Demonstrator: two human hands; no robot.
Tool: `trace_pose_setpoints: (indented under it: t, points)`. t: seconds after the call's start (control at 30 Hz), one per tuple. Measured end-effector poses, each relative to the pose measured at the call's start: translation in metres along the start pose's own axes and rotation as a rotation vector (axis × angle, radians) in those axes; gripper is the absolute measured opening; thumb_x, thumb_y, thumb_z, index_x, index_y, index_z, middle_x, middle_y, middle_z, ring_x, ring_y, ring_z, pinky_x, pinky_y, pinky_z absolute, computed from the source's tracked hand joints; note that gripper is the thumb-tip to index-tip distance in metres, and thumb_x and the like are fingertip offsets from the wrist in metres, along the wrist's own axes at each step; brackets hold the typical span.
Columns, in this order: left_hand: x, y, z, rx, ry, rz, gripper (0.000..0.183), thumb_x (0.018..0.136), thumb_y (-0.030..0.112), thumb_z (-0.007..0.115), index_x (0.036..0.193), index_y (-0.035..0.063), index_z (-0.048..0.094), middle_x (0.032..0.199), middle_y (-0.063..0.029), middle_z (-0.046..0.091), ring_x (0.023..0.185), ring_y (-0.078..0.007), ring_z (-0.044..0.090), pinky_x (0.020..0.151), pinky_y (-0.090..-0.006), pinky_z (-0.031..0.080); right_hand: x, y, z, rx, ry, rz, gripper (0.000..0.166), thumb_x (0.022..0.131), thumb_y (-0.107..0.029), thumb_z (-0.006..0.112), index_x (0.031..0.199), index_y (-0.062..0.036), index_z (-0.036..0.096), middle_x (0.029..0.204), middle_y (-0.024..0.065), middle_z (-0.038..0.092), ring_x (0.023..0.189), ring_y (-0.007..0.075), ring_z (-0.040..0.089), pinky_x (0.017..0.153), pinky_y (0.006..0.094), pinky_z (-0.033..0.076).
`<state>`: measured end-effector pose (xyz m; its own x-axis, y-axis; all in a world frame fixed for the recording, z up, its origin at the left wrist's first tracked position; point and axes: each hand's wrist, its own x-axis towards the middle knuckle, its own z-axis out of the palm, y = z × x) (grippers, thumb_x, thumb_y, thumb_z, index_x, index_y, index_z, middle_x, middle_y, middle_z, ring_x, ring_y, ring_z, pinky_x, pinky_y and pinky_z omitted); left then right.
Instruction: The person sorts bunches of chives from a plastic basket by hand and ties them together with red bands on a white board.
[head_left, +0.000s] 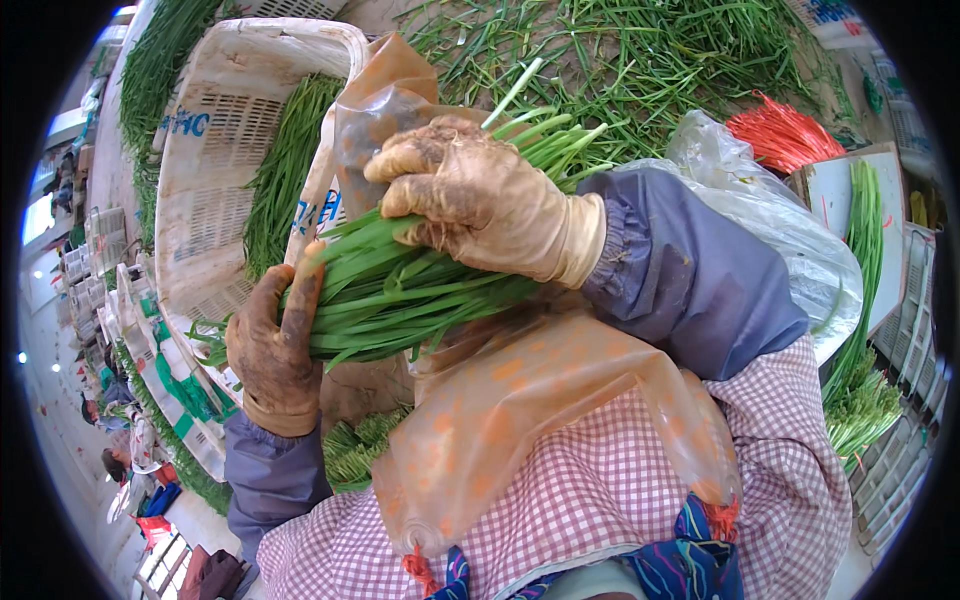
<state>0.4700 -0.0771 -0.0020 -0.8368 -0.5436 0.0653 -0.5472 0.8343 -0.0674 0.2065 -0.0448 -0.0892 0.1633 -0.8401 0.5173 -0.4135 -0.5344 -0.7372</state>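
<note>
A thick bunch of long green leafy stalks, probably garlic chives (420, 292), lies across above my lap. My left hand (277, 345), in a soiled glove, is at the leafy end, its fingers around the leaves. From above, my right hand (480, 199), also in a dirty pale glove, holds the bunch nearer its pale stem ends, which stick out past the wrist; one stem juts upward. Beneath is a translucent orange-spotted plastic apron (525, 390) over checked cloth. Just beyond my left hand stands a white plastic crate (225, 157) with green stalks (292, 180) inside.
Loose green leaves (615, 67) litter the ground ahead. At the right are red ties (784, 135), a clear plastic bag (780, 232) and a board (889, 225) with stalks. Bundles (360, 450) lie below my left forearm. People (124, 450) are at the far left.
</note>
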Motion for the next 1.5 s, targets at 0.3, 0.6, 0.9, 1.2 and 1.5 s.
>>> trace_pose_setpoints:
  t: [0.3, 0.6, 0.9, 1.2, 1.5]
  points:
    - [-0.007, -0.008, 0.01, -0.069, -0.001, -0.034, 0.062, 0.076, 0.01, 0.069, 0.136, 0.0169, 0.053, 0.102, -0.0104, 0.065, 0.079, -0.0297, 0.067, 0.062, -0.0374, 0.052, -0.031, 0.059, -0.121, 0.995, 0.524, 0.73, 0.017, 0.098, -0.024, 0.054, 0.094, -0.0081, 0.057, 0.056, -0.0036, 0.045, 0.04, 0.0088, 0.038, 0.038, 0.0232, 0.031]
    - [0.044, -0.026, -0.013, -0.185, -0.058, -0.047, 0.064, 0.075, 0.001, 0.067, 0.136, 0.0181, 0.056, 0.101, -0.0099, 0.065, 0.089, -0.0292, 0.066, 0.074, -0.0356, 0.053, -0.164, 0.171, -0.243, -0.66, 0.397, 0.896, 0.03, 0.095, -0.031, 0.061, 0.11, -0.005, 0.062, 0.076, 0.0, 0.062, 0.062, 0.0098, 0.056, 0.057, 0.0269, 0.048]
    - [0.063, -0.022, -0.046, 0.14, -0.084, 0.176, 0.058, 0.075, 0.007, 0.068, 0.132, 0.0185, 0.06, 0.103, -0.0098, 0.063, 0.086, -0.0278, 0.064, 0.07, -0.0377, 0.05, -0.028, 0.046, -0.077, -0.356, -0.576, 0.892, 0.069, 0.085, -0.072, 0.049, 0.096, -0.0084, 0.074, 0.09, 0.0157, 0.07, 0.089, 0.0346, 0.066, 0.081, 0.0434, 0.051]
    - [0.047, -0.024, -0.044, 0.101, -0.095, 0.162, 0.057, 0.072, 0.009, 0.071, 0.128, 0.0175, 0.062, 0.105, -0.012, 0.063, 0.09, -0.03, 0.065, 0.073, -0.0379, 0.053, -0.113, 0.145, -0.083, -0.402, 0.127, 1.138, 0.025, 0.088, -0.029, 0.061, 0.104, -0.0131, 0.072, 0.095, 0.0119, 0.071, 0.087, 0.0295, 0.068, 0.08, 0.0401, 0.053]
    - [0.081, -0.025, -0.047, 0.044, -0.085, 0.217, 0.058, 0.074, 0.001, 0.067, 0.13, 0.0168, 0.061, 0.103, -0.0112, 0.064, 0.087, -0.0288, 0.066, 0.072, -0.036, 0.053, -0.089, 0.107, -0.061, 0.641, -0.249, 1.142, 0.043, 0.089, -0.039, 0.068, 0.116, -0.0057, 0.067, 0.1, 0.0057, 0.068, 0.068, 0.0138, 0.061, 0.056, 0.029, 0.052]
